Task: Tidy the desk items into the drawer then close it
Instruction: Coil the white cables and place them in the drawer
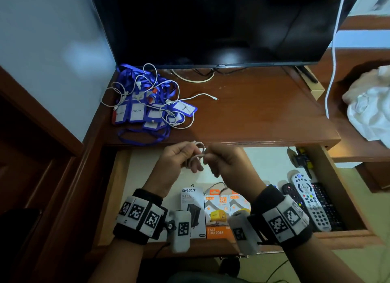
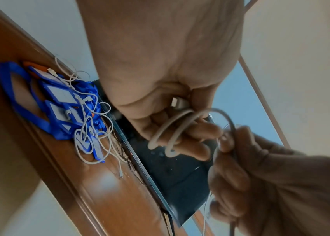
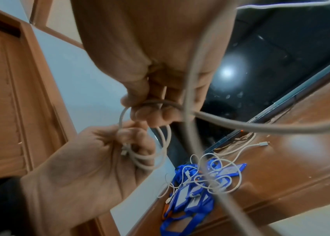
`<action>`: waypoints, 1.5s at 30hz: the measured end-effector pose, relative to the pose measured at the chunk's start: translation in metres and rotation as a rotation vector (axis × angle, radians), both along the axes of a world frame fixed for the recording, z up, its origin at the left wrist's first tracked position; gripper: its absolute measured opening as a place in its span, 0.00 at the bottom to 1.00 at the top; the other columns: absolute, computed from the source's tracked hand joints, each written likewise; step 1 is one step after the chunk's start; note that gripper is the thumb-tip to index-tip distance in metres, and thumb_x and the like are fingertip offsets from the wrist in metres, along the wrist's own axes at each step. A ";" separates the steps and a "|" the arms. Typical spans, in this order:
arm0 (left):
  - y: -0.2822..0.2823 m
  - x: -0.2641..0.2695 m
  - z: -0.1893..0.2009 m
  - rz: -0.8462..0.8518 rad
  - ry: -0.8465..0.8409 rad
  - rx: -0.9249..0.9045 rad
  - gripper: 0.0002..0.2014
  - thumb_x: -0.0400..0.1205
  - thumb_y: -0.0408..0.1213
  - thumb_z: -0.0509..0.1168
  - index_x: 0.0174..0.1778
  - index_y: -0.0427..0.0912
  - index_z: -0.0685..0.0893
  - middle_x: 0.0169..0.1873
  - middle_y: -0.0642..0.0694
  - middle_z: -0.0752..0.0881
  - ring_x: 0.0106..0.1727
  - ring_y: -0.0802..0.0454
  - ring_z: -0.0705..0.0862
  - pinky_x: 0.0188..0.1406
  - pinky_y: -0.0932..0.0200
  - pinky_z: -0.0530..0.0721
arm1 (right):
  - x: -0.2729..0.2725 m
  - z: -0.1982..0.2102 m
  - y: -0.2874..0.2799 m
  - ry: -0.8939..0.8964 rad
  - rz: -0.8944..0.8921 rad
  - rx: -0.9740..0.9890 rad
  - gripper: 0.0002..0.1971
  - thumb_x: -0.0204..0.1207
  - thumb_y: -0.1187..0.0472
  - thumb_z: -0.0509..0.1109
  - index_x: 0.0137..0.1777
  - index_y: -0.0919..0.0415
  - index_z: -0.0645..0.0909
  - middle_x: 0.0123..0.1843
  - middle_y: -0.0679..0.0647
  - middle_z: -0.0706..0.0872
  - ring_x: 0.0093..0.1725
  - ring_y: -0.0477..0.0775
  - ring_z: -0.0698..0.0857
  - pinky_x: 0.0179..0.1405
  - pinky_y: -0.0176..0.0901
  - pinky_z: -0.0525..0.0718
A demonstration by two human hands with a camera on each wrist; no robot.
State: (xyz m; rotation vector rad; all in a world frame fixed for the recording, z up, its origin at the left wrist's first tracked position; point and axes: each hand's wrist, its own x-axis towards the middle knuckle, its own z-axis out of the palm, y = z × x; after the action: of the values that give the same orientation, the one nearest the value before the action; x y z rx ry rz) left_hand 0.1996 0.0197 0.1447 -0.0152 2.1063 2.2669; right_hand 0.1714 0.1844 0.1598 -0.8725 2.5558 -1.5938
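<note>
The left hand [image 1: 176, 159] grips a small coil of white cable [image 2: 177, 126], and the right hand [image 1: 225, 162] pinches its free end to wind it, probably so it lies compact. Below both hands the drawer [image 1: 118, 190] stands open; beyond the left hand, lanyards [image 1: 147, 105] wait tangled with more cables.

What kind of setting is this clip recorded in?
Probably a bedroom or hotel-type room: a wooden TV desk carries a flat television, its open drawer holds remote controls and boxed chargers, and crumpled white fabric lies alongside.
</note>
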 end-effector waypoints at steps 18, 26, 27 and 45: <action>0.019 0.006 0.008 -0.053 -0.255 0.490 0.19 0.79 0.49 0.61 0.24 0.44 0.71 0.15 0.53 0.60 0.17 0.56 0.64 0.24 0.65 0.69 | 0.000 -0.015 0.001 -0.307 -0.034 -0.258 0.14 0.80 0.65 0.67 0.35 0.72 0.83 0.22 0.40 0.78 0.25 0.38 0.73 0.29 0.26 0.70; 0.004 0.006 0.018 0.058 -0.164 0.607 0.22 0.81 0.45 0.60 0.21 0.45 0.69 0.12 0.54 0.61 0.13 0.60 0.59 0.18 0.67 0.56 | 0.005 -0.020 -0.008 -0.348 -0.063 -0.374 0.14 0.76 0.64 0.72 0.35 0.74 0.77 0.24 0.50 0.68 0.25 0.44 0.64 0.25 0.33 0.65; -0.002 0.005 0.020 0.059 -0.149 0.647 0.21 0.80 0.45 0.61 0.20 0.45 0.70 0.11 0.55 0.61 0.13 0.60 0.59 0.18 0.66 0.56 | 0.005 -0.023 -0.008 -0.350 -0.084 -0.380 0.14 0.76 0.65 0.73 0.33 0.73 0.75 0.24 0.50 0.67 0.25 0.44 0.64 0.25 0.34 0.65; -0.040 0.009 0.036 0.219 0.117 0.810 0.19 0.83 0.47 0.55 0.26 0.48 0.75 0.16 0.55 0.64 0.20 0.60 0.61 0.23 0.67 0.64 | 0.003 -0.032 0.007 -0.689 -0.117 -0.704 0.09 0.81 0.73 0.61 0.43 0.68 0.81 0.24 0.55 0.75 0.25 0.52 0.76 0.28 0.42 0.78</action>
State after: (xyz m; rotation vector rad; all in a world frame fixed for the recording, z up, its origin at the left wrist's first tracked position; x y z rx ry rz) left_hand 0.2088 -0.0202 0.1811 -0.0866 1.1142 3.1345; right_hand 0.1743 0.1912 0.1277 -0.0920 1.6093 -2.3404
